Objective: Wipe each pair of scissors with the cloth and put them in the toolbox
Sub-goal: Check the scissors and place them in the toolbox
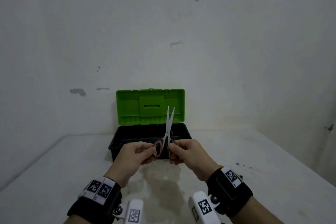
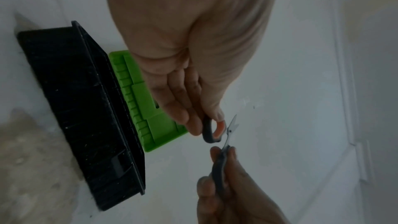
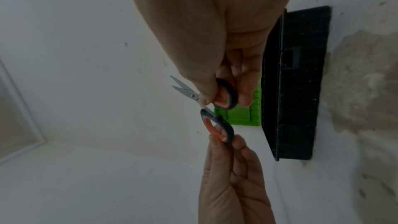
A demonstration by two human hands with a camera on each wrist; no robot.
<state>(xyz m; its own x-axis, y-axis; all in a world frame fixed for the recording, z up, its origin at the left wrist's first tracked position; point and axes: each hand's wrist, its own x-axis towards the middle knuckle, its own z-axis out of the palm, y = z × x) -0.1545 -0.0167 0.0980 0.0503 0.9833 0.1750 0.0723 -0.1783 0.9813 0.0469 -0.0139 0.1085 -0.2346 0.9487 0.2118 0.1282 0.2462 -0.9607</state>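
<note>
A pair of scissors (image 1: 169, 125) with grey-and-orange handle loops stands upright in front of the toolbox, its blades pointing up and slightly apart. My left hand (image 1: 153, 148) pinches the left loop (image 2: 212, 130). The right loop (image 3: 226, 96) is pinched by my right hand (image 1: 171, 149). Behind the scissors sits the toolbox: a black base (image 1: 116, 143) and a green lid (image 1: 131, 107) that stands raised against the wall. The inside of the base is dark, so I cannot tell what lies in it. No cloth shows in any view.
The toolbox stands at the back of a white table (image 1: 63, 169), against a marked white wall. A brownish stain (image 1: 163, 187) spreads over the table in front of the box. A few dark specks (image 1: 238, 164) lie to the right.
</note>
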